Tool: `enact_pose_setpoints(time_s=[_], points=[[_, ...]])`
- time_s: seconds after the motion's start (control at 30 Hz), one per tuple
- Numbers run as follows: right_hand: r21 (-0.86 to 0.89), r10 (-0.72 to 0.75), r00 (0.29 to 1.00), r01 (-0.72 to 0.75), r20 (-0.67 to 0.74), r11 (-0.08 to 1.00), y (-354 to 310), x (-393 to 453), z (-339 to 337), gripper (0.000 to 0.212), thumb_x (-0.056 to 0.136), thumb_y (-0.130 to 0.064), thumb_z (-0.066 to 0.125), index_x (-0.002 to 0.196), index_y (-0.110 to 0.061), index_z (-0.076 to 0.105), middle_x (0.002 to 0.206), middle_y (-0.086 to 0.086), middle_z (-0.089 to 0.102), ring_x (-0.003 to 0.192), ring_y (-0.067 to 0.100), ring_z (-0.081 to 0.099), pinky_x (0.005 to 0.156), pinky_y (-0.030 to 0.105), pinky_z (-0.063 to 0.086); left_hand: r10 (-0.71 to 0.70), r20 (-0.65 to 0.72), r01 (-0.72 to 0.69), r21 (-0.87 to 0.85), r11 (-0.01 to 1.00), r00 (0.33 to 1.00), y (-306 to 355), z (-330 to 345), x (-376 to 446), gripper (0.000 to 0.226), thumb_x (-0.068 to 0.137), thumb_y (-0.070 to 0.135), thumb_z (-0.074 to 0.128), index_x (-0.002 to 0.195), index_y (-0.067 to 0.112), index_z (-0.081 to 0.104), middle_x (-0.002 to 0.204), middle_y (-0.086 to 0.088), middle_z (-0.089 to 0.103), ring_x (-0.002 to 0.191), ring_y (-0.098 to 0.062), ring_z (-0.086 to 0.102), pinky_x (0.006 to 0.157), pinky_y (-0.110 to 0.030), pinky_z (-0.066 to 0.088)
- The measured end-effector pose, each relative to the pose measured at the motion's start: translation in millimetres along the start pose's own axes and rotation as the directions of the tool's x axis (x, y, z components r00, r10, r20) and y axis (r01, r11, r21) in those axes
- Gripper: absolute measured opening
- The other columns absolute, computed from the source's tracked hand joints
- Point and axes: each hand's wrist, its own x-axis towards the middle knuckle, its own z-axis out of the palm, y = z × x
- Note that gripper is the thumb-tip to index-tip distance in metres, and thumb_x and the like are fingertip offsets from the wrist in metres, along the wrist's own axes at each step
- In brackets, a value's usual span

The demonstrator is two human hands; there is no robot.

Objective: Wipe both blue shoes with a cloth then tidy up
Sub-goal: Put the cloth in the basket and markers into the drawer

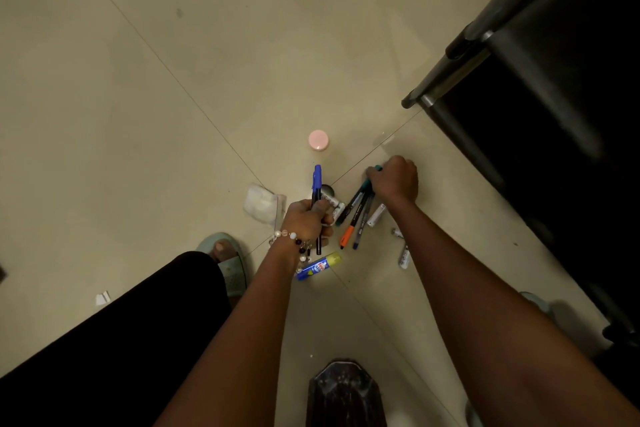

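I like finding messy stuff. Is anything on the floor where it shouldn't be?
Yes. Pens lie scattered on the floor tiles, with a glue stick and a pink-lidded jar. The left hand and right hand are gathering pens.

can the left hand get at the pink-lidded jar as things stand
Probably not yet: the floor between the left hand and the pink-lidded jar is open, but that hand already grips a blue-capped pen, so it is not free to take the jar.

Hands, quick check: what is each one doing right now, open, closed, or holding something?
Left hand: closed, gripping a blue-capped marker.
Right hand: closed, gripping a bunch of pens lying on the floor.
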Motion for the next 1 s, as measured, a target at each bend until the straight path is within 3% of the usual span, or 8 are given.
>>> enact_pose_setpoints(time_s=[0.23, 0.37, 0.47, 0.6, 0.67, 0.77, 0.87, 1.0], points=[[0.329, 0.073, 0.991, -0.106, 0.109, 0.939, -5, -7, -25, 0.026, 0.076, -0.022, 0.069, 0.061, -0.008, 0.054, 0.060, 0.001, 0.053, 0.055, 0.015, 0.050, 0.047, 0.020, 0.036, 0.151, -0.151, -0.110, 0.253, 0.961, 0.977, 6, 3, 1, 0.023, 0.093, 0.033, 0.056, 0.078, 0.015, 0.057, 0.063, 0.000, 0.051, 0.055, -0.014, 0.045, 0.052, -0.024, 0.037], [0.494, -0.072, 0.969, -0.056, 0.236, 0.868, -14, -35, -58, 0.024, 0.076, -0.026, 0.074, 0.069, -0.006, 0.064, 0.063, 0.003, 0.063, 0.052, 0.011, 0.052, 0.048, 0.022, 0.039, 0.292, 0.021, -0.279, 0.374, 0.885, 0.956, 21, 8, -6, 0.031, 0.079, 0.036, 0.073, 0.097, 0.015, 0.059, 0.083, 0.002, 0.062, 0.075, -0.011, 0.058, 0.070, -0.024, 0.047], [0.579, -0.125, 0.942, -0.084, 0.312, 0.811, -10, -48, -63, 0.035, 0.078, -0.035, 0.074, 0.077, -0.001, 0.066, 0.068, 0.006, 0.066, 0.051, 0.010, 0.053, 0.046, 0.020, 0.039, 0.331, 0.072, -0.321, 0.508, 0.800, 0.941, 22, 12, -8, 0.020, 0.080, 0.031, 0.073, 0.085, 0.016, 0.060, 0.071, 0.002, 0.063, 0.066, -0.014, 0.059, 0.064, -0.026, 0.049], [0.278, 0.034, 0.985, -0.081, 0.170, 0.957, 14, -50, -29, 0.045, 0.079, -0.044, 0.070, 0.078, 0.001, 0.066, 0.078, 0.013, 0.070, 0.071, 0.023, 0.066, 0.061, 0.027, 0.047, 0.291, -0.023, -0.260, 0.385, 0.886, 0.956, 10, 6, -11, 0.013, 0.089, 0.026, 0.062, 0.079, 0.017, 0.063, 0.066, 0.001, 0.068, 0.049, -0.001, 0.058, 0.054, -0.017, 0.048], [0.074, 0.028, 0.986, -0.041, 0.166, 0.996, 20, -55, -6, 0.040, 0.080, -0.042, 0.070, 0.084, -0.002, 0.066, 0.089, 0.016, 0.069, 0.082, 0.028, 0.066, 0.063, 0.027, 0.045, 0.226, -0.085, -0.185, 0.341, 0.922, 0.970, 5, 0, -9, 0.022, 0.092, 0.023, 0.057, 0.072, 0.015, 0.060, 0.059, 0.005, 0.063, 0.035, 0.002, 0.045, 0.040, -0.011, 0.036], [-0.163, -0.031, 0.987, 0.057, 0.159, 0.985, 17, -69, 15, 0.034, 0.087, -0.033, 0.064, 0.104, -0.003, 0.062, 0.105, 0.019, 0.063, 0.095, 0.036, 0.062, 0.072, 0.034, 0.048, 0.098, -0.131, -0.071, 0.200, 0.977, 0.987, 0, -6, -4, 0.024, 0.094, 0.017, 0.052, 0.072, 0.007, 0.057, 0.053, 0.001, 0.058, 0.037, -0.006, 0.045, 0.041, -0.017, 0.037], [-0.197, -0.023, 0.992, 0.048, 0.127, 0.979, 15, -73, 23, 0.032, 0.089, -0.028, 0.061, 0.110, -0.003, 0.061, 0.110, 0.020, 0.060, 0.100, 0.037, 0.060, 0.079, 0.037, 0.050, -0.037, -0.076, 0.035, -0.029, 0.999, 0.996, -2, -5, -3, 0.018, 0.097, 0.009, 0.044, 0.080, 0.007, 0.050, 0.064, -0.008, 0.052, 0.048, -0.018, 0.045, 0.047, -0.027, 0.040], [0.055, 0.037, 0.981, -0.048, 0.188, 0.997, 15, -67, 14, 0.031, 0.080, -0.030, 0.072, 0.083, 0.000, 0.068, 0.085, 0.017, 0.069, 0.080, 0.028, 0.066, 0.062, 0.031, 0.049, -0.010, -0.085, 0.022, 0.138, 0.990, 0.996, -3, -1, -1, 0.012, 0.094, 0.011, 0.043, 0.087, 0.008, 0.052, 0.068, -0.006, 0.047, 0.049, -0.017, 0.040, 0.045, -0.024, 0.035]])
